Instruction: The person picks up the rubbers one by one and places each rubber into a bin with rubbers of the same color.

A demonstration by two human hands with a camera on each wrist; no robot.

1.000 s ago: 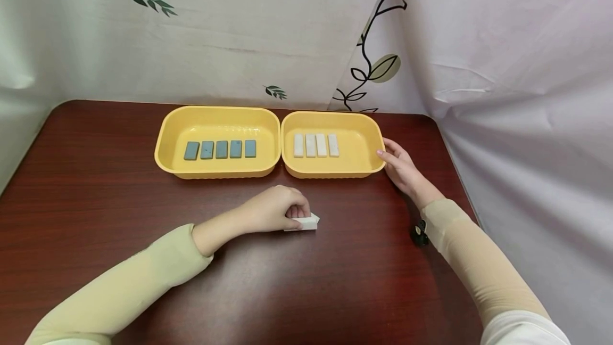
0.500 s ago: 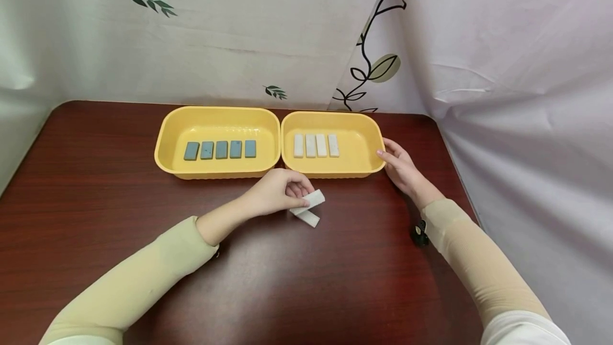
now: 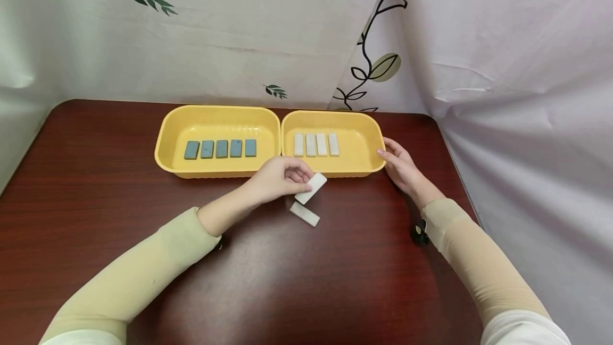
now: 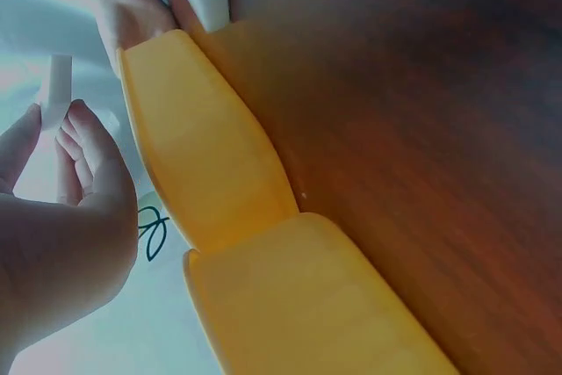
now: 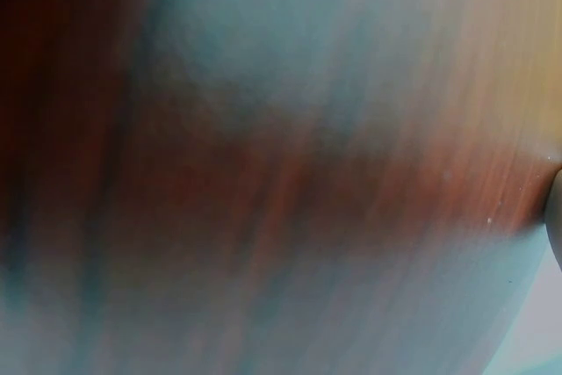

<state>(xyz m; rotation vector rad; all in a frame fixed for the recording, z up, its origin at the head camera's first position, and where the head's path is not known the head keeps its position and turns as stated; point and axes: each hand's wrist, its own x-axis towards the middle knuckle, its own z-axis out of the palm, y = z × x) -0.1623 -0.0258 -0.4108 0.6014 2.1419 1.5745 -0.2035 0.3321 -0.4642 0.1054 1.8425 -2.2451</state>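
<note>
My left hand (image 3: 276, 179) pinches a white rectangular block (image 3: 315, 184) between thumb and fingers, tilted, just in front of the right yellow tray (image 3: 359, 145). In the left wrist view the same block (image 4: 58, 85) stands up from the fingertips. A second white block (image 3: 305, 214) lies at a slant on the table below the hand. Over at the right tray's end, my right hand (image 3: 403, 170) grips the rim, its thumb on the edge and the fingers outside. Several white blocks (image 3: 310, 145) lie in a row within that tray. The right wrist view is mostly blurred tabletop.
The left yellow tray (image 3: 215, 169) stands end to end with the right one and holds a row of several blue-grey blocks (image 3: 222, 149). Both trays are near the back of the dark reddish wooden table (image 3: 287, 281). Patterned white curtains (image 3: 215, 41) hang behind and beside it.
My left hand has lifted one white block off the table and moved it toward the right tray, uncovering the other block below. The right hand has stayed on the tray rim.
</note>
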